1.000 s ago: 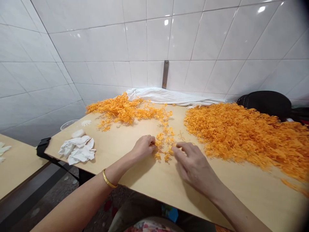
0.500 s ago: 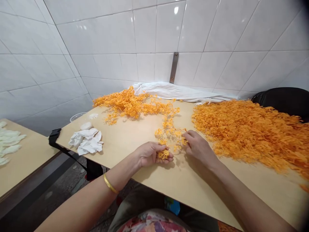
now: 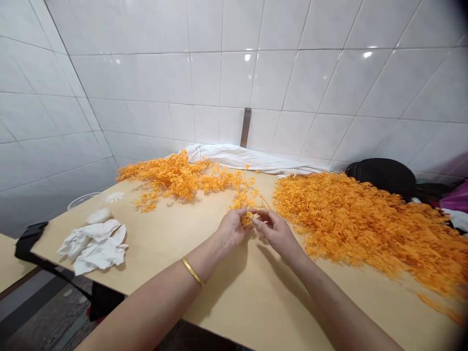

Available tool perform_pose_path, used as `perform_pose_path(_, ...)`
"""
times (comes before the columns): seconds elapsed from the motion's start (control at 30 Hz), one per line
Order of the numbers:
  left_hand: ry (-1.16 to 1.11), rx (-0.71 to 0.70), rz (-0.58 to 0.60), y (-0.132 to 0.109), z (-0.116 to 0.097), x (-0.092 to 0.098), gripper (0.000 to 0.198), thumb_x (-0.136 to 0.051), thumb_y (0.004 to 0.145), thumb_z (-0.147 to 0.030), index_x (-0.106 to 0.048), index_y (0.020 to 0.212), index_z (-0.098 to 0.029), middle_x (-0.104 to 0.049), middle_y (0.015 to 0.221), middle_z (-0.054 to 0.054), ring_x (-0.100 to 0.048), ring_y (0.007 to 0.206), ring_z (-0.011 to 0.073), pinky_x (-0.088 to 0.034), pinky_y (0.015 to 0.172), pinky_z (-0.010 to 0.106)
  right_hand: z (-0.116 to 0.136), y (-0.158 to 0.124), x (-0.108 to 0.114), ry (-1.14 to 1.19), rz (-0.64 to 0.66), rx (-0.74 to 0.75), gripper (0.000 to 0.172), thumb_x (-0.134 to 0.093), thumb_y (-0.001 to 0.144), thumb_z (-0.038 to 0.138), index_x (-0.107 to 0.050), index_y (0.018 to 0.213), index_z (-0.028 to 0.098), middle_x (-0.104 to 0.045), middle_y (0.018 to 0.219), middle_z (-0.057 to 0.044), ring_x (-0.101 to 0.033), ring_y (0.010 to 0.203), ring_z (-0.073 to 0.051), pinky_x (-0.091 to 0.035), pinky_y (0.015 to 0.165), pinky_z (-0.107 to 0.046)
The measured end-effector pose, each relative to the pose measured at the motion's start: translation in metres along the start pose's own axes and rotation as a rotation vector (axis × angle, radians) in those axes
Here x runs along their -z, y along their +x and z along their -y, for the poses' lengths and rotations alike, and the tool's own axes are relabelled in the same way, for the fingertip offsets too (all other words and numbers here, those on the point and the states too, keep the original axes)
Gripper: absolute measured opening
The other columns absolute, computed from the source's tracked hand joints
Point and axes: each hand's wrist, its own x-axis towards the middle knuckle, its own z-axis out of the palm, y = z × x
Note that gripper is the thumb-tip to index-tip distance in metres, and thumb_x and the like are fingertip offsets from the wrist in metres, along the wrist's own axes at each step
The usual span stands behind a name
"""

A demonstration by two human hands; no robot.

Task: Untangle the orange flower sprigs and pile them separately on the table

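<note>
Worktop (image 3: 153, 239) in the head view bears a dense orange heap (image 3: 351, 224); left of that heap, near its edge, lies an orange strand (image 3: 244, 199), its near end at the hands. The left hand (image 3: 234, 226) curls its fingers round a small clump of the strand. The right hand (image 3: 274, 230), nearer the heap, has thumb and fingers drawn narrow at that clump; whether they pinch it I cannot tell.

The handling looks partway: one short section is in hand, while the rest of the strand and a looser orange pile (image 3: 171, 175), farther left of the heap, lie out of the fingers. Which pile counts as finished is unclear.

The strand's long axis runs away from the person alongside the heap, then bends leftward, away from it, toward the looser pile.
</note>
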Motion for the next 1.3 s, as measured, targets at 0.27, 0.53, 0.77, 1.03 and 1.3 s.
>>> perform_pose_path(0.27,-0.108,0.04,0.043,0.01,0.013,0.004,0.014,-0.043,0.074,-0.009,-0.053,0.066,-0.011,-0.056,0.058,0.003,-0.052,0.051,0.0088,-0.043,0.052,0.02,-0.038,0.019,-0.02,0.122,-0.032,0.019,0.016,-0.053,0.072,0.031,-0.051,0.07,0.016,-0.052,0.065,0.001,-0.048,0.063,-0.012,-0.039,0.057,-0.024)
perform_pose_path(0.53,0.073,0.12,0.222,0.022,0.002,0.015,0.014,-0.049,0.072,-0.004,-0.059,0.081,-0.008,-0.061,0.068,0.006,-0.057,0.058,0.0118,-0.045,0.058,0.024,-0.029,0.022,-0.007,0.029,0.169,0.019,0.018,-0.045,0.078,0.028,-0.056,0.074,0.015,-0.057,0.072,-0.001,-0.051,0.068,-0.014,-0.039,0.061,-0.025)
perform_pose_path(0.77,-0.11,0.024,0.023,0.023,0.005,0.007,0.014,-0.041,0.079,-0.007,-0.053,0.074,-0.011,-0.058,0.062,0.005,-0.057,0.059,0.0105,-0.045,0.057,0.02,-0.016,0.009,-0.016,-0.526,0.004,0.326,0.021,-0.034,0.082,0.016,-0.05,0.07,0.017,-0.055,0.072,-0.004,-0.048,0.067,-0.015,-0.037,0.06,-0.026)
perform_pose_path(1.03,-0.117,-0.036,-0.013,0.029,-0.008,0.015,0.012,-0.035,0.083,-0.011,-0.046,0.081,-0.012,-0.054,0.052,0.002,-0.059,0.055,0.0125,-0.047,0.055,0.023,0.004,-0.013,-0.014,-0.418,-0.105,0.523,0.017,-0.037,0.082,0.019,-0.048,0.069,0.018,-0.047,0.063,-0.002,-0.046,0.061,-0.014,-0.037,0.056,-0.026)
perform_pose_path(1.3,-0.091,-0.026,0.052,0.024,-0.006,0.017,0.013,-0.038,0.076,-0.006,-0.049,0.078,-0.012,-0.057,0.059,0.004,-0.059,0.06,0.0138,-0.049,0.063,0.03,-0.035,0.01,-0.004,0.176,-0.056,-0.197,0.025,-0.043,0.079,0.042,-0.05,0.081,0.018,-0.041,0.054,0.005,-0.043,0.045,-0.009,-0.035,0.041,-0.021)
